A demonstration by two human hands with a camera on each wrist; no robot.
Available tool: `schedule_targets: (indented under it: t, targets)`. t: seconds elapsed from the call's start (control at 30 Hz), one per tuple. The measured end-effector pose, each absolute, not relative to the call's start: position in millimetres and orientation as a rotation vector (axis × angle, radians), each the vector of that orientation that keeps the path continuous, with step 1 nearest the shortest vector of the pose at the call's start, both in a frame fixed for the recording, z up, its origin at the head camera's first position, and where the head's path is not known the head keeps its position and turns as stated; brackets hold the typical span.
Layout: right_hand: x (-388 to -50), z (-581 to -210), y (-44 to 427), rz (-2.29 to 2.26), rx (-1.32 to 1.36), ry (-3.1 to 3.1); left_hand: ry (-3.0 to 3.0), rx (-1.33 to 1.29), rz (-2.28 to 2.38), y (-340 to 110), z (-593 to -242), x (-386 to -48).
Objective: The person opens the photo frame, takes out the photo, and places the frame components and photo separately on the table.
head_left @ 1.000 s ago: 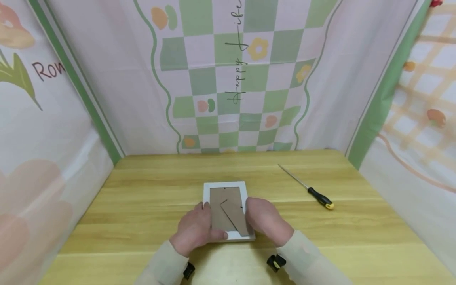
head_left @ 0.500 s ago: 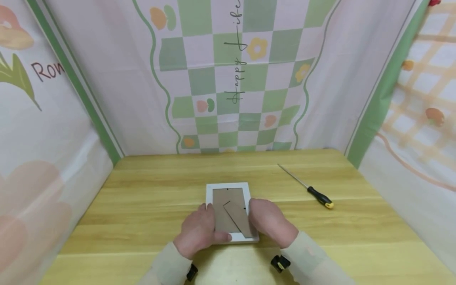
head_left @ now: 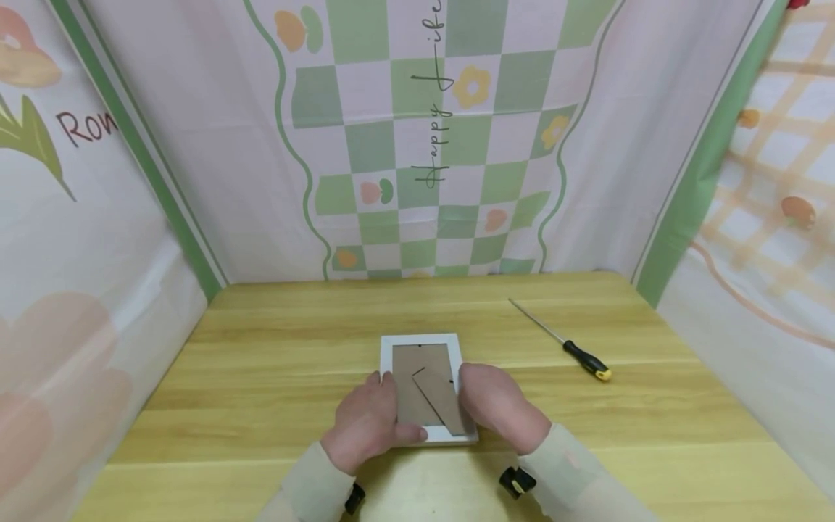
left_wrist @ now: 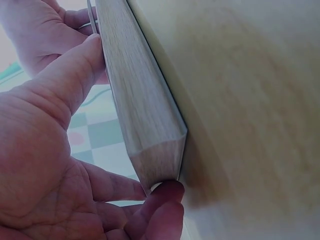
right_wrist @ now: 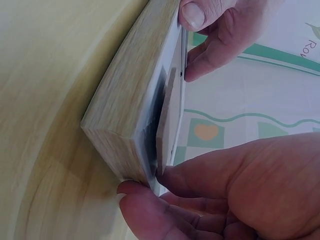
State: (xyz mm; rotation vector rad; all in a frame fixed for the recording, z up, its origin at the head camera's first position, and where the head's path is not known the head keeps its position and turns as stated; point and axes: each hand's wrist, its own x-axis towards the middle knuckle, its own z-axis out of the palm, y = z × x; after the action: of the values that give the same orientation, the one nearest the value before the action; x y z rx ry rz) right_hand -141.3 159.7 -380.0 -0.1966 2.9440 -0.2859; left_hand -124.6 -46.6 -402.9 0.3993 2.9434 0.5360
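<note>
A white picture frame (head_left: pixel 420 339) lies back up on the table, its brown backing (head_left: pixel 407 399) and stand flap showing. My left hand (head_left: pixel 365 420) grips the lower left of the frame, thumb over the near border; in the left wrist view the fingers of that hand (left_wrist: pixel 45 140) curl around the wood-grain side (left_wrist: pixel 140 90). At the right edge is my right hand (head_left: pixel 502 406). In the right wrist view, the thumb of this hand (right_wrist: pixel 240 190) touches a brown panel (right_wrist: pixel 169 120) tilted slightly off the frame, and its fingertips meet the frame's side (right_wrist: pixel 125 90).
A screwdriver (head_left: pixel 587 361) with a black and yellow handle lies on the wooden table (head_left: pixel 261 348), right of the frame. Behind the table hangs a checkered, printed cloth (head_left: pixel 417 145), with more printed cloth at both sides.
The frame and both hands have shifted slightly to the right in the head view. Both hands keep their places on the frame, and the screwdriver has not moved on the table.
</note>
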Motion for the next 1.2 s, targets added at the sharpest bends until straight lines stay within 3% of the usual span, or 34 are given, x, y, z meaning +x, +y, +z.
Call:
schedule_targets:
  t: [0.53, 1.2]
  targets:
    - [-154.4, -364.0, 210.7, -0.285, -0.167, 3.137, 2.952, 0.477, 0.609, -47.1, -398.8, -126.4]
    - [-189.0, -395.4, 304.6, -0.279, 0.192, 3.083, 2.945, 0.476, 0.537, -46.2, -401.2, -128.0]
